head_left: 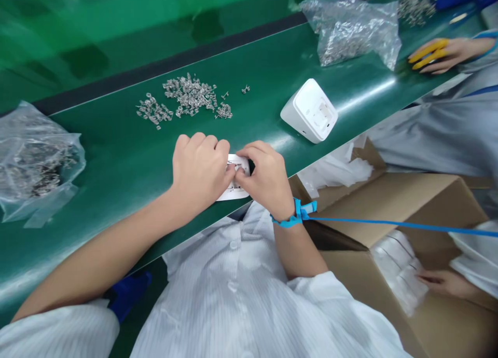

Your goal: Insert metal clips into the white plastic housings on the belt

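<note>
A white plastic housing (pixel 234 191) lies on the green belt close to its near edge, partly covered by both hands. My left hand (pixel 201 167) is closed over its left side, with the thumb pressed on the slots in its face. From the right, my right hand (pixel 266 176) grips the housing's edge, its thumb bent in beside the left thumb. A blue strap is around my right wrist. Whether a small part sits under the thumbs is hidden. Beyond the hands, small metal clips (pixel 192 96) lie in loose heaps.
Another white housing (pixel 311 111) stands at the right on the green belt (pixel 116 155). Clear bags of metal parts lie at the left (pixel 39 161) and far right (pixel 352 31). Cardboard boxes (pixel 392 202) stand below the edge. A co-worker's hand (pixel 447 54) wears yellow finger covers; another hand (pixel 447 283) touches wrapped packs.
</note>
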